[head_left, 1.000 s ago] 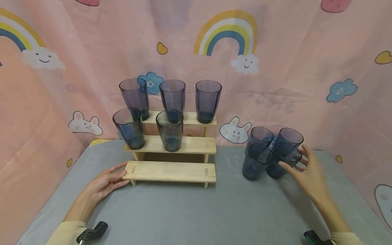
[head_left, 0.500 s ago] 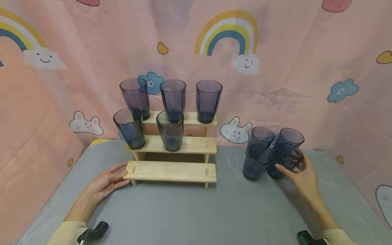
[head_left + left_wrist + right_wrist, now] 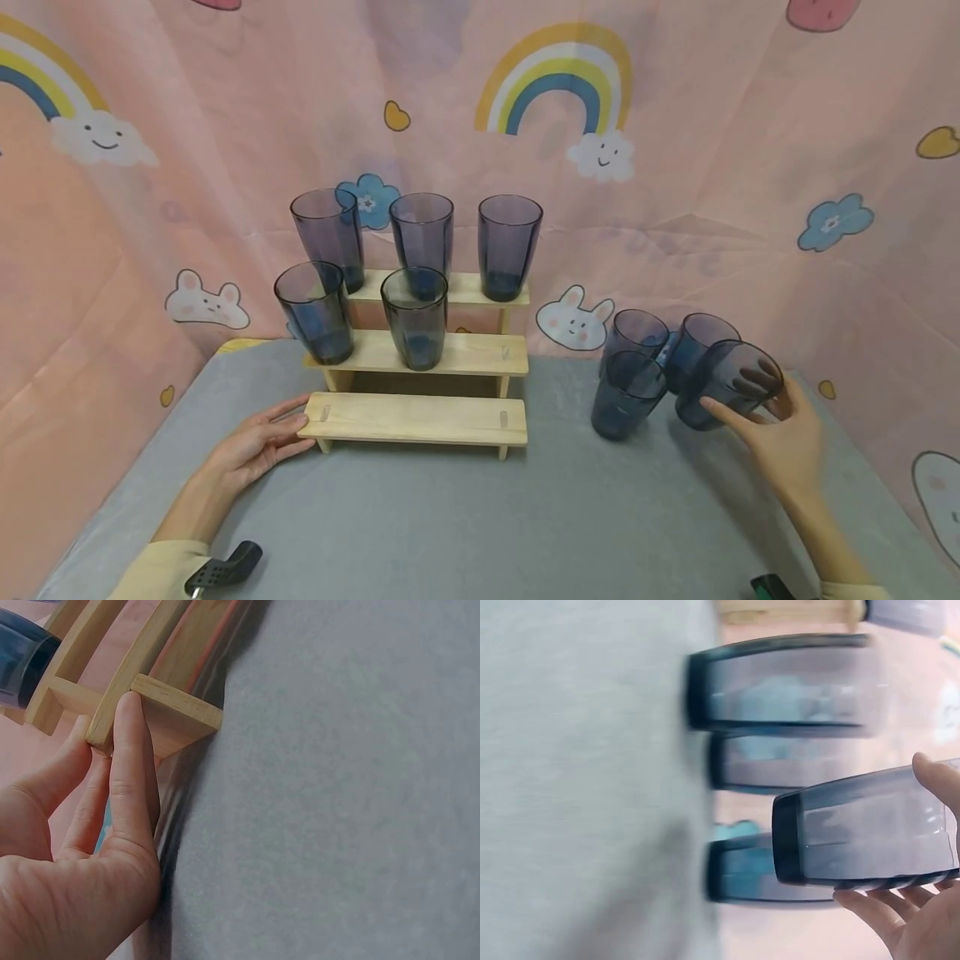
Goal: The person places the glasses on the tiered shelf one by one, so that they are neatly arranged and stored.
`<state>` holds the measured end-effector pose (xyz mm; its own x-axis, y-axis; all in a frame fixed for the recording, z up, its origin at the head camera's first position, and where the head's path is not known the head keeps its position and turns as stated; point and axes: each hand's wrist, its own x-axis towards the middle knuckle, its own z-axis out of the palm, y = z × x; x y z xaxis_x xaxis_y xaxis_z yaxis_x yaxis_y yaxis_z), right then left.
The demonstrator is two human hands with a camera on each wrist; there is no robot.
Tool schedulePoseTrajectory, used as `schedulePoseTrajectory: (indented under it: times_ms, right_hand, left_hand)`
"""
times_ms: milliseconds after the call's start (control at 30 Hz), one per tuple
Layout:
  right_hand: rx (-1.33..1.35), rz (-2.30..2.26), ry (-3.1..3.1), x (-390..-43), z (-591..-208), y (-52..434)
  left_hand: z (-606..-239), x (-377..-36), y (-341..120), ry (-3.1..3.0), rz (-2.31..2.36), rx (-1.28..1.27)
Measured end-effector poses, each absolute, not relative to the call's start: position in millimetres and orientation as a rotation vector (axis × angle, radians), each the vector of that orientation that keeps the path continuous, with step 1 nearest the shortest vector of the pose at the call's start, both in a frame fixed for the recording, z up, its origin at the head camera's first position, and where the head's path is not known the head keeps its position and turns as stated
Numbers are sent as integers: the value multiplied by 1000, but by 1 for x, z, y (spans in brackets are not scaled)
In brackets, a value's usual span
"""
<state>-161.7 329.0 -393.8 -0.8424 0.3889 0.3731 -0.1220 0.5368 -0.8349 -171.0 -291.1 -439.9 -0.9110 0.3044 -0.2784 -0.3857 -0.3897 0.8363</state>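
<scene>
In the head view, my right hand (image 3: 787,433) grips a dark blue-purple drinking glass (image 3: 720,392) between thumb and fingers. The right wrist view shows this glass (image 3: 862,832) raised off the table, its dark base apart from the cloth. Three more such glasses stand on the table to its left, the nearest glass (image 3: 628,400) in front. At the left, my left hand (image 3: 258,442) pinches the end of the lowest step of a three-tier wooden stand (image 3: 420,417). Close up, its thumb and fingers (image 3: 131,765) lie either side of the board's end.
Three glasses stand on the stand's top tier, among them the right glass (image 3: 510,250). Two are on the middle tier, including a glass (image 3: 415,325) near its centre. A grey cloth covers the table (image 3: 480,525). Behind hangs a pink printed curtain (image 3: 690,150).
My right hand has closed round the front right glass, lifted it off the table and moved it slightly right, tilting it. The left hand stays at the stand's lowest step.
</scene>
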Motion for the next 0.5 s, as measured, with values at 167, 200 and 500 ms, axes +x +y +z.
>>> schedulePoseTrajectory:
  times_ms: [167, 200, 500]
  right_hand:
    - [-102, 1219, -2106, -158, -362, 322]
    - [-75, 1213, -2081, -157, -356, 321]
    - [37, 1226, -2014, -156, -321, 299]
  left_hand:
    - [-439, -171, -291, 1430, 2317, -124]
    - [-439, -171, -291, 1431, 2317, -125]
    - [-440, -171, -291, 1427, 2325, -126]
